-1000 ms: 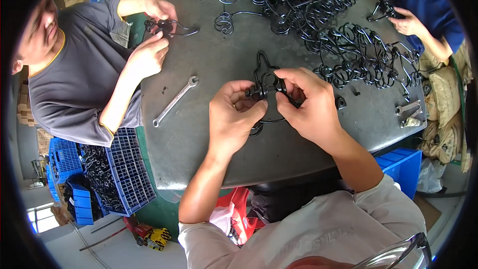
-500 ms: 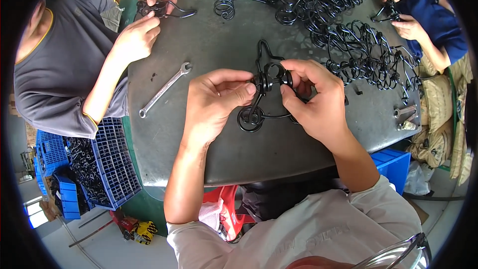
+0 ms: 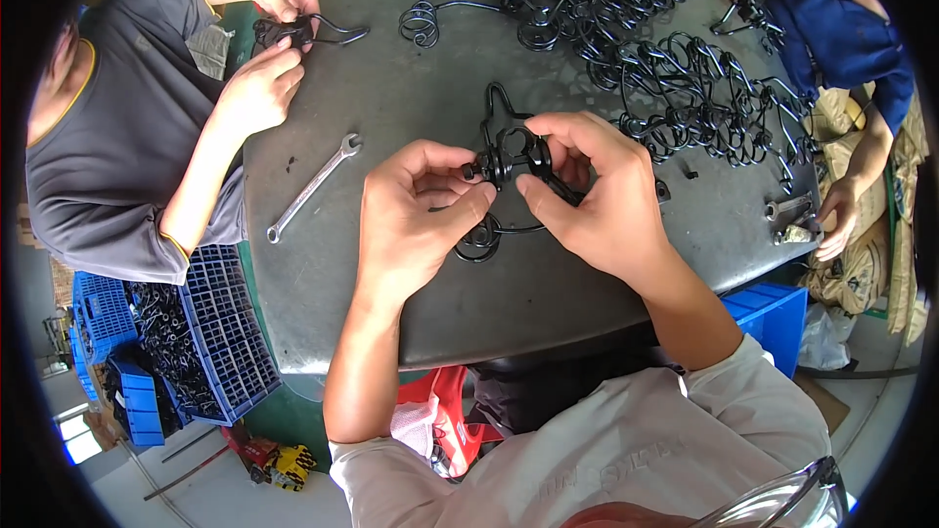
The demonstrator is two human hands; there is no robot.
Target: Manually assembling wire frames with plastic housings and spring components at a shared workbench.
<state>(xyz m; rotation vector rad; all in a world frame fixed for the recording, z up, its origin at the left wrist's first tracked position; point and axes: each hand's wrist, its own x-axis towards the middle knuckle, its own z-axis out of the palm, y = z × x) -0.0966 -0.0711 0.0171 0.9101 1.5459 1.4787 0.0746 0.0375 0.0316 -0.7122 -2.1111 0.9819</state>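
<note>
Between my hands, over the near part of the table, is a black bent-wire piece with a round clamp (image 3: 513,144) on it. A pointed wire loop (image 3: 499,103) sticks out beyond the clamp, and a wire coil (image 3: 479,242) shows below it. My right hand (image 3: 604,186) is closed, thumb and fingers gripping the clamp's right side. At the clamp's left end a short bolt-like stub shows, and my left hand (image 3: 411,220) has its fingers and thumb curled around it. The fingers partly hide the contact there.
Black wire coils (image 3: 675,98) heap over the far right. A combination wrench (image 3: 315,188) lies left; another wrench (image 3: 788,205) lies by the right edge. Co-workers' hands (image 3: 269,68) hold a black part at left; another person's hand (image 3: 839,220) is at right. Blue crates (image 3: 230,323) stand lower left.
The view has shifted slightly, moving the table things left. My left fingers have shifted on the clamp's end, exposing the stub. The right-hand co-worker has lowered one hand to the table edge.
</note>
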